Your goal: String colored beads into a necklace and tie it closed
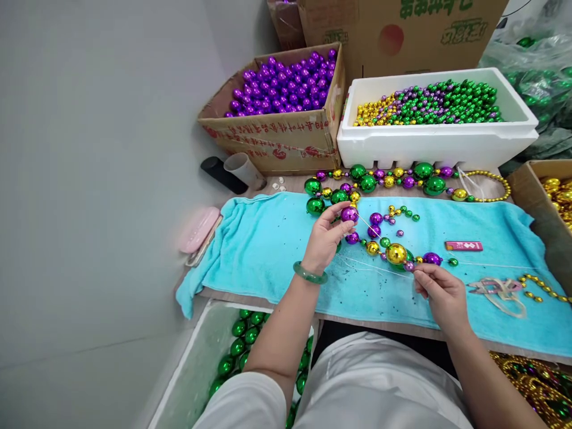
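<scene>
Above the blue towel [277, 256], my left hand [328, 235] pinches a shiny purple bead [349, 214] between thumb and fingers. A white string [369, 225] runs from that bead down to the right. My right hand [440, 292] is closed at the end of a small light-purple bead [409, 266], beside a large gold bead [395, 254] on the strand; whether it grips bead or string is hard to see. Loose purple beads [375, 219] and small gold and green beads [404, 210] lie between the hands. A finished-looking bead strand [407, 182] stretches along the towel's far edge.
Behind stand a cardboard box [277, 143] of purple beads and a white foam box [438, 143] of small mixed beads. Scissors [496, 287] and a dark pink lighter [463, 246] lie right. A pink case [201, 229] and a black cylinder [223, 174] sit left. Green beads [239, 328] fill a bin below.
</scene>
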### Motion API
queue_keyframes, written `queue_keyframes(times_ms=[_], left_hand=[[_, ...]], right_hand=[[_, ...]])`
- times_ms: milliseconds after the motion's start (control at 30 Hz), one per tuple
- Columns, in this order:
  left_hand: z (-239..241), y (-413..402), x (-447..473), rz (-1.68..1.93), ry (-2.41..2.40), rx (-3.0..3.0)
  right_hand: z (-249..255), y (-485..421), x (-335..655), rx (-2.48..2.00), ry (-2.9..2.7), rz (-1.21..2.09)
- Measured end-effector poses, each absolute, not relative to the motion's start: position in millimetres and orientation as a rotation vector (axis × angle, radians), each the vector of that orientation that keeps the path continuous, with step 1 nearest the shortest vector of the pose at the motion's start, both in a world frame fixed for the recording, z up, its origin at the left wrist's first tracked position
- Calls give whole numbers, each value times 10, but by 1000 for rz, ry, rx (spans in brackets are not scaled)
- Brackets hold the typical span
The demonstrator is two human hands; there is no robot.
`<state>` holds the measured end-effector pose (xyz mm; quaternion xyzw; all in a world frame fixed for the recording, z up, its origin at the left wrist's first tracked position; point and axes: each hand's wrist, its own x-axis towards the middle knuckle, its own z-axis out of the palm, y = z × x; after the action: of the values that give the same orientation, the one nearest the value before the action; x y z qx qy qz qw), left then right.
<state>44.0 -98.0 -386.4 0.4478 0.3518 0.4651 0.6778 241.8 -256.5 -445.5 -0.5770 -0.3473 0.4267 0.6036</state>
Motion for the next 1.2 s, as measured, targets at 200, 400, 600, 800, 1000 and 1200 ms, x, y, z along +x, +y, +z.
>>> queue_keyframes(times_ms=[200, 400, 600, 800, 1000, 1200], left_hand=[[-3846, -981, 383, 1060, 774, 1022], [-3826, -995, 386, 1135, 745, 1001], [-3854, -1001, 410, 1233, 774, 1037], [-3878, -979, 378, 1228, 760, 1024], [-3867, -976, 347, 1183, 730, 1042], [-3876, -1083, 414, 1064, 651, 1017]], right_hand=[[-4418, -2571, 2404, -1363, -826, 978], [-4373, -2577, 2434, -1417, -859, 958], [-4291, -2563, 2426, -1459, -908, 892], [-4294, -2544, 2420, -1453, -918, 897], [-4272, -2530, 2447, -1463, -942, 909], [-4299, -2524, 2414, -1445, -948, 934]])
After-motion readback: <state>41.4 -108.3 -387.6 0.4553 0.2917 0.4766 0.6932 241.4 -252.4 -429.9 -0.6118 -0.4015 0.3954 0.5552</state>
